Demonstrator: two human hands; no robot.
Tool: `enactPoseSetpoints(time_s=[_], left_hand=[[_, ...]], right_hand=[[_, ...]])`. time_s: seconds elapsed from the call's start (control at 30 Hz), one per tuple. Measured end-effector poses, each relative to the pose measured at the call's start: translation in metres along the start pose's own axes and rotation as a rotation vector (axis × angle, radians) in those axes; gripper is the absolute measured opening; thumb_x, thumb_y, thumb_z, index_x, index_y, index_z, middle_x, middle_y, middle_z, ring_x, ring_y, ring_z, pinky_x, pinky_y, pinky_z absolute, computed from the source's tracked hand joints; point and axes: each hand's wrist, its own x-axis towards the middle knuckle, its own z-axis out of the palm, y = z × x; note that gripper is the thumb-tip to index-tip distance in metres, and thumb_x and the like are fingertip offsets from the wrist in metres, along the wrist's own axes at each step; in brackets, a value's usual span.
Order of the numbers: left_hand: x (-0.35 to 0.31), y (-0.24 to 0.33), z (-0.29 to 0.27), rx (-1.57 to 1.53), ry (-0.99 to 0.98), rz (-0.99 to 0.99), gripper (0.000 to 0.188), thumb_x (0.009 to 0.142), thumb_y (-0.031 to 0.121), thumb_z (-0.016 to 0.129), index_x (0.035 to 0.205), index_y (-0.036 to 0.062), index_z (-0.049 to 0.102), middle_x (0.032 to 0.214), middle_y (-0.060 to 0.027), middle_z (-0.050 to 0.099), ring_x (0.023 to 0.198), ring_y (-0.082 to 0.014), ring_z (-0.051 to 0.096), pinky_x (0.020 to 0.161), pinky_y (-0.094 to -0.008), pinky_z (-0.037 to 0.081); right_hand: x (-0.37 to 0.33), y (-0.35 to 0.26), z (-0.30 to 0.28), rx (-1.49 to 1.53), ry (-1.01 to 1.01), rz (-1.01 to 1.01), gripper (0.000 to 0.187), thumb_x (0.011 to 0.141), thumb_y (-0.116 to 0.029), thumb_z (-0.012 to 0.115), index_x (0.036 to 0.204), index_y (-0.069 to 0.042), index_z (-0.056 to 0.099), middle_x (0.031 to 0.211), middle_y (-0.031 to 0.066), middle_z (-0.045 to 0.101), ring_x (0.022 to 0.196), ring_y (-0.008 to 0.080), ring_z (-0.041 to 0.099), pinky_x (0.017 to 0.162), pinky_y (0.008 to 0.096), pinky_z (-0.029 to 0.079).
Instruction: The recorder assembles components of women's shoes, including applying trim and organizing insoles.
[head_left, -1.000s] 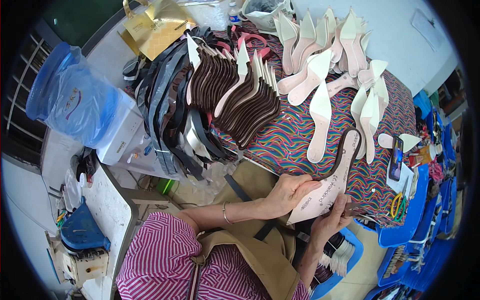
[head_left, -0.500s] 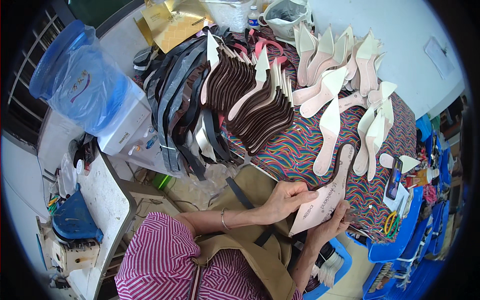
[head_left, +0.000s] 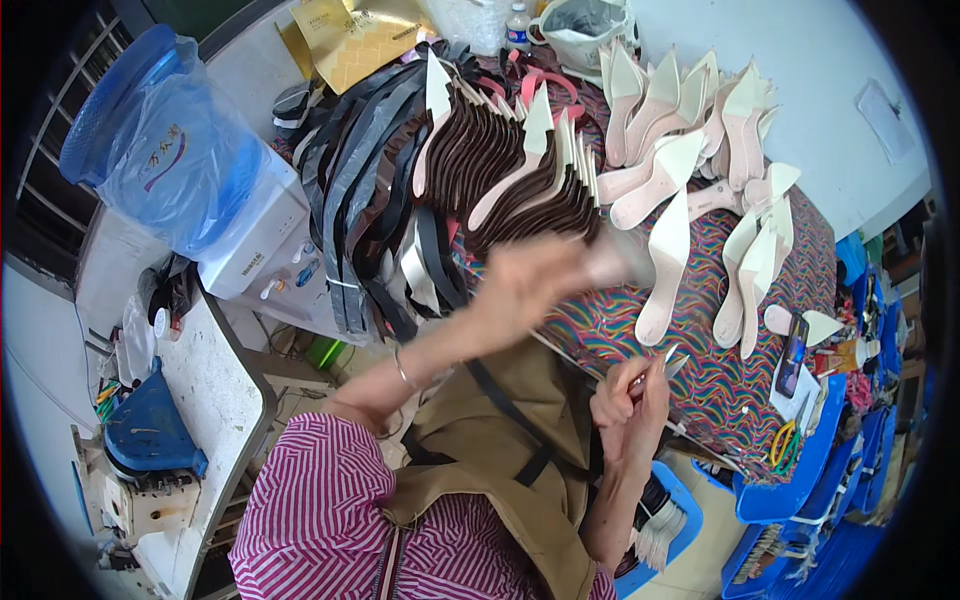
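My left hand, smeared by motion, reaches over the near edge of the dark-edged stack. A blurred pale shoe insole sticks out from its fingers. Closer to me, my right hand is closed around small scissors, whose metal blades point up and away. Just beyond the left hand, dark-edged insoles lie overlapped in a fanned stack. Loose pink and white insoles lie to the right, one of them a single insole near the scissors.
A wavy multicoloured cloth covers the table. Dark strips hang at its left, beside a water dispenser. On the right are a phone, yellow-handled scissors and blue trays. A blue bin stands below.
My left hand has carried the insole away from my right hand, up and left toward the stack. The right hand has drawn slightly left and up, its scissors now plainly showing.
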Motion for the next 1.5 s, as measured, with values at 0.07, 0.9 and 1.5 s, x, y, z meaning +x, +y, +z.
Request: enactPoseSetpoints(time_s=[0.07,0.9,1.5], left_hand=[[0.024,-0.015,-0.025,-0.240,0.107,-0.536,0.023,0.089,0.016,0.066,0.097,-0.0059,0.064,0.070,0.0046,0.054,0.061,-0.0039,0.046,0.052,-0.0232,0.040],[-0.120,-0.024,-0.035,-0.657,-0.223,-1.323,0.025,0.096,0.024,0.061,0.095,0.0007,0.069,0.077,-0.0056,0.067,0.065,-0.0138,0.064,0.063,-0.0260,0.051],[-0.131,0.009,-0.012,-1.394,-0.296,-1.517,0.037,0.100,0.027,0.052,0.128,0.0018,0.056,0.091,0.0009,0.060,0.070,-0.0052,0.053,0.057,-0.0206,0.041]], right_hand=[[-0.002,0.006,-0.010,-0.354,0.138,-0.140,0.031,0.101,-0.021,0.053,0.082,0.002,0.062,0.056,-0.0029,0.043,0.044,0.0041,0.032,0.042,0.0222,0.019],[0.008,0.111,-0.114,-1.482,-0.026,0.153,0.022,0.080,-0.015,0.070,0.094,0.002,0.069,0.086,0.0215,0.069,0.080,0.0379,0.068,0.071,0.0437,0.053],[-0.031,0.080,-0.068,-0.635,0.103,0.440,0.019,0.091,-0.020,0.064,0.088,-0.002,0.069,0.070,-0.0025,0.062,0.056,0.0019,0.046,0.050,0.0194,0.031]])
